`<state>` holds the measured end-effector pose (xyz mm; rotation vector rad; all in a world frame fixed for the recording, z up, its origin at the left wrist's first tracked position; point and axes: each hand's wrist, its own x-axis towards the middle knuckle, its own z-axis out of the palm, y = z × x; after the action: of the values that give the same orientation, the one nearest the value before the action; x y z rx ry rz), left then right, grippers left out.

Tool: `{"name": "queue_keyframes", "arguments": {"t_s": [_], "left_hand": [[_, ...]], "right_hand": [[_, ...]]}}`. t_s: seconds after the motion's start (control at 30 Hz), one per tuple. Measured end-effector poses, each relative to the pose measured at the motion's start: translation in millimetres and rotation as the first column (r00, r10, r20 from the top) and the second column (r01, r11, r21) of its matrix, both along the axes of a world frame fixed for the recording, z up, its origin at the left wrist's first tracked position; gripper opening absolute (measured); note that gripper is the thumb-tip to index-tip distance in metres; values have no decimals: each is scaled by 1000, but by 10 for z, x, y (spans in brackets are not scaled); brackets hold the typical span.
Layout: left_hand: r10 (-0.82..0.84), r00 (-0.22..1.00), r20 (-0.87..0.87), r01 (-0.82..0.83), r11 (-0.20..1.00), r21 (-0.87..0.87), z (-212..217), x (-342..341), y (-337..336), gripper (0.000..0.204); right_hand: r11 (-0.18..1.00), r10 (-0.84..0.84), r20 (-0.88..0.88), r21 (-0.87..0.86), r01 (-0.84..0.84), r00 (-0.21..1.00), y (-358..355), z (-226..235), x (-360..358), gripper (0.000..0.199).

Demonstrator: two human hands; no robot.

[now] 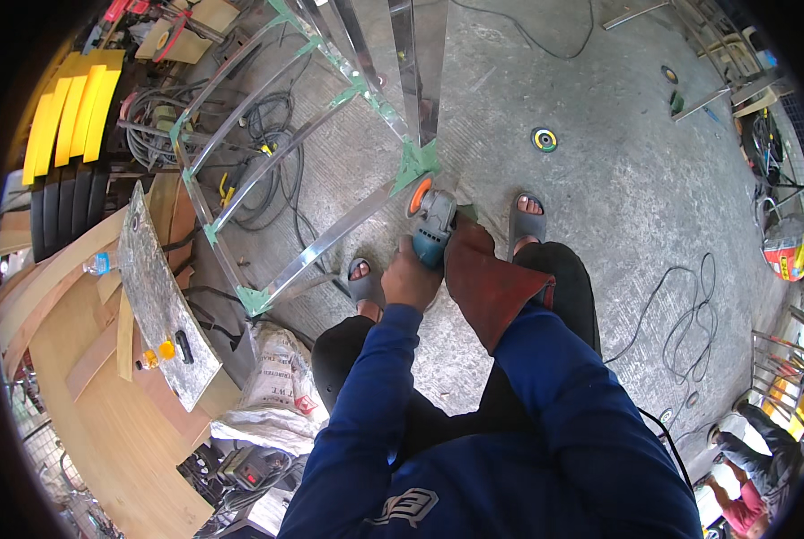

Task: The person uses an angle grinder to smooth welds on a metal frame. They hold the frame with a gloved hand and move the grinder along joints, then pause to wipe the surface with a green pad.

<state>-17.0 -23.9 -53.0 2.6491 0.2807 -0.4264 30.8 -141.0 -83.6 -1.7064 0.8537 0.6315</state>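
Observation:
An angle grinder point(433, 230) with a teal body and grey head is held out ahead of my knees. Its orange disc point(420, 196) is right beside a green-taped corner of a shiny metal frame point(330, 235); whether they touch I cannot tell. Bare, my left hand point(411, 277) is wrapped round the rear of the grinder body. My right hand point(487, 269) wears a red-brown leather glove and is closed against the grinder's right side, its fingertips mostly hidden. Green tape point(416, 163) covers the frame's joints.
Cables point(281, 171) coil behind the frame's bars. Plywood sheets point(96, 395) and a white sack point(276, 386) stand at left. A loose disc point(544, 139) lies on the concrete floor, and a thin cord point(689, 314) loops at right. Another person point(752, 485) is at lower right.

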Motion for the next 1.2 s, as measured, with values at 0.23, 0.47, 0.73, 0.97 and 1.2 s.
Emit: {"name": "queue_keyframes", "arguments": {"t_s": [0.23, 0.47, 0.73, 0.97, 1.2], "left_hand": [[22, 1000, 14, -22, 1000, 0, -14, -43, 17, 58], [36, 999, -23, -36, 999, -21, 10, -28, 2, 60], [32, 999, -41, -33, 999, -14, 28, 5, -28, 60], [3, 1000, -13, -3, 1000, 4, -2, -10, 14, 59], [19, 999, -41, -17, 999, 45, 4, -25, 1, 57]], "right_hand": [[967, -188, 62, 185, 174, 980, 48, 173, -53, 51], [857, -416, 5, 338, 390, 909, 21, 243, -20, 44], [822, -489, -94, 283, 494, 867, 44, 95, 0, 47], [702, -584, -119, 423, 573, 803, 103, -66, -18, 43], [775, -502, -117, 379, 506, 857, 91, -20, -9, 42]]}}
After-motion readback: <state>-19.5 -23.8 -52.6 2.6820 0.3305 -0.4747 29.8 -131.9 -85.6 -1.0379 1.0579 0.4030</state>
